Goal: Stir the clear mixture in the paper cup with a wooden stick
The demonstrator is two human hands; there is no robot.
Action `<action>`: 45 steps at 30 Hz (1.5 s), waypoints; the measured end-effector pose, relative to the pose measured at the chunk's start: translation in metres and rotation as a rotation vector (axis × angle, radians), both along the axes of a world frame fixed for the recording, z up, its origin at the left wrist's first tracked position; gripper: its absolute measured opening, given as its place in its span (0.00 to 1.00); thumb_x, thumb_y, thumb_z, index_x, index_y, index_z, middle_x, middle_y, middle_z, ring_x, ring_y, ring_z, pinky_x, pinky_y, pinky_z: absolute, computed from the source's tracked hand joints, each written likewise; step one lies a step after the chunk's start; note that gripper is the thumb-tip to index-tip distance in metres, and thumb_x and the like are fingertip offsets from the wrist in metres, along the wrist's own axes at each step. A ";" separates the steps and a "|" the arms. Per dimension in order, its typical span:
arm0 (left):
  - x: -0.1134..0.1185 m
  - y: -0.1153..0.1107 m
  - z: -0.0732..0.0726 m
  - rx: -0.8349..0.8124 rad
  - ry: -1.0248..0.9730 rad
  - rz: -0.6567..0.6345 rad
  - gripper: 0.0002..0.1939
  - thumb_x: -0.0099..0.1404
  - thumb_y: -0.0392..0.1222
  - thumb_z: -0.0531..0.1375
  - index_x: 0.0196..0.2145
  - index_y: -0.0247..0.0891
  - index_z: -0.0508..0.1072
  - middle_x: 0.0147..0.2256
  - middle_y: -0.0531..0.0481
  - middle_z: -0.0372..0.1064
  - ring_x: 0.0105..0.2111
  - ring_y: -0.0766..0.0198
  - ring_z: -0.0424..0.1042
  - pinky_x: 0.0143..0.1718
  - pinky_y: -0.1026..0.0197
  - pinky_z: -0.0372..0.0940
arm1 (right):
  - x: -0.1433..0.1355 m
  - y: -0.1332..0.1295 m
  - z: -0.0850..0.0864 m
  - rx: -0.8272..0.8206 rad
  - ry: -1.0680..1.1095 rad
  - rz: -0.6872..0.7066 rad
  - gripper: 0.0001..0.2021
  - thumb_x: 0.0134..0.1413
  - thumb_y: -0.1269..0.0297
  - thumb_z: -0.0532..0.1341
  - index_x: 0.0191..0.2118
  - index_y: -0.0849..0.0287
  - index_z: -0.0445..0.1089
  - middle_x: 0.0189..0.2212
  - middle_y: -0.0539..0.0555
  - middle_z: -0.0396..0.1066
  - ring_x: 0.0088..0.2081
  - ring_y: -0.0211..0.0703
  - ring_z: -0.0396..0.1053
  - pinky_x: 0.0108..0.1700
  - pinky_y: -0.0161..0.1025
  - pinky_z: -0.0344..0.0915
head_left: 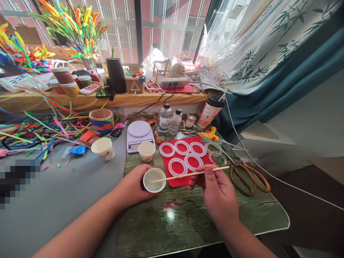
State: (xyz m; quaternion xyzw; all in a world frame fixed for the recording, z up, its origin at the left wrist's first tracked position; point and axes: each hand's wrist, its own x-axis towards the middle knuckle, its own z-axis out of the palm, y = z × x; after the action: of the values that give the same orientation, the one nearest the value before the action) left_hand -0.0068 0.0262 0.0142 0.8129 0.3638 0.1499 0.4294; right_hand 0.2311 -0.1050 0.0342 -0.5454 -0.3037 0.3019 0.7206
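My left hand (135, 184) is wrapped round a small paper cup (154, 190) with clear liquid in it. In my right hand (217, 190) a thin wooden stick (185, 175) is pinched between thumb and fingers, its far end dipped into the liquid. Behind the stick lies a red sheet (174, 182) bearing several translucent white ring moulds (177, 167). Another paper cup (146, 152) stands just beyond the held one, in front of a lilac kitchen scale (139, 134).
Two clear bottles (164, 120) and a takeaway cup (209, 113) stand at the back. Right of the red sheet are orange-handled scissors (256, 177) and a yellow glue gun (211, 134). Stacked paper cups (103, 149) and many pipe cleaners (40, 130) are on the left. A white cable (242, 141) crosses the right side.
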 end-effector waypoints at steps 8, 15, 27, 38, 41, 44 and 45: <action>-0.001 0.000 -0.001 0.065 -0.028 -0.033 0.27 0.59 0.50 0.77 0.54 0.46 0.78 0.53 0.45 0.82 0.52 0.46 0.82 0.57 0.47 0.77 | -0.001 0.000 0.001 -0.005 0.010 0.001 0.24 0.67 0.37 0.72 0.37 0.55 0.76 0.25 0.51 0.77 0.26 0.47 0.79 0.26 0.42 0.79; 0.000 0.000 0.000 0.072 -0.024 -0.043 0.26 0.60 0.50 0.76 0.54 0.46 0.79 0.53 0.45 0.82 0.52 0.45 0.82 0.57 0.46 0.77 | -0.001 0.000 0.004 -0.013 0.020 0.011 0.24 0.66 0.36 0.73 0.36 0.55 0.75 0.24 0.51 0.77 0.25 0.47 0.79 0.25 0.41 0.78; -0.002 0.000 -0.002 0.054 -0.011 -0.043 0.27 0.60 0.49 0.76 0.56 0.46 0.78 0.55 0.45 0.82 0.53 0.45 0.81 0.58 0.46 0.76 | 0.000 0.001 0.001 -0.007 0.075 0.029 0.25 0.65 0.37 0.74 0.35 0.55 0.76 0.23 0.49 0.74 0.24 0.44 0.76 0.25 0.41 0.77; -0.001 0.000 0.000 0.051 -0.024 -0.040 0.27 0.60 0.51 0.76 0.55 0.46 0.79 0.55 0.44 0.83 0.53 0.44 0.82 0.58 0.46 0.77 | -0.001 -0.001 -0.004 0.006 0.067 0.009 0.23 0.67 0.38 0.73 0.39 0.55 0.78 0.25 0.50 0.77 0.24 0.45 0.77 0.24 0.41 0.77; -0.001 0.000 0.000 0.049 -0.024 -0.042 0.27 0.60 0.51 0.76 0.55 0.46 0.79 0.55 0.44 0.83 0.53 0.44 0.82 0.56 0.47 0.78 | -0.001 -0.002 -0.004 0.011 0.052 0.006 0.23 0.67 0.38 0.73 0.39 0.55 0.79 0.25 0.50 0.77 0.23 0.44 0.76 0.24 0.41 0.77; -0.001 0.000 0.001 0.048 -0.023 -0.044 0.27 0.60 0.51 0.76 0.55 0.46 0.79 0.55 0.44 0.83 0.53 0.45 0.82 0.56 0.47 0.78 | -0.001 -0.002 -0.003 0.010 0.050 0.004 0.23 0.67 0.38 0.73 0.39 0.55 0.79 0.25 0.50 0.76 0.23 0.43 0.76 0.24 0.41 0.77; 0.000 0.000 0.001 0.048 -0.022 -0.045 0.27 0.60 0.51 0.76 0.55 0.46 0.79 0.55 0.44 0.83 0.53 0.45 0.82 0.57 0.46 0.78 | -0.001 -0.002 -0.003 0.010 0.051 0.005 0.23 0.67 0.38 0.73 0.38 0.55 0.79 0.25 0.50 0.76 0.23 0.43 0.76 0.24 0.41 0.77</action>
State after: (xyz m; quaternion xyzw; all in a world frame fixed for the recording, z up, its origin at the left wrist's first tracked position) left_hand -0.0072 0.0265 0.0153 0.8294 0.3368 0.1578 0.4168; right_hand 0.2306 -0.1072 0.0312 -0.5332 -0.2878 0.3159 0.7301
